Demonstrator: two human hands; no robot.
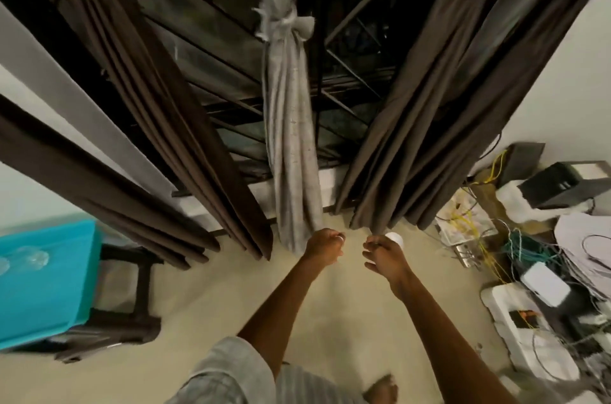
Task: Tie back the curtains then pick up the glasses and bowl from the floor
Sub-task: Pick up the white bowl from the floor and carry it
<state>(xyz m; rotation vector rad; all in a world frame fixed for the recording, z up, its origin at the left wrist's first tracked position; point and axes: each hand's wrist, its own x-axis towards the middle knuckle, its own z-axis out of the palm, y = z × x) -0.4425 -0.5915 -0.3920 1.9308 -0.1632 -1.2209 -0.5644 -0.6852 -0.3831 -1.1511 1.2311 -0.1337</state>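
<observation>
Both hands reach fwd toward the window. The left hand [323, 246] is curled, fingers pressed together near the bottom end of the grey curtain [291, 126]; I cannot tell if it pinches the cloth. This curtain is tied w/ a knot [287, 27] high up, at the middle of the window. The right hand [383, 255] has fingers bent and a bit apart, just beside the lower edge of the right brown curtain [429, 126]. A small white round thing [395, 238] shows behind it on the floor [205, 307], maybe the bowl, not sure. The left brown curtains [158, 126] hang loose. Glasses [33, 260] lie on the blue table [66, 298], near its left edge.
</observation>
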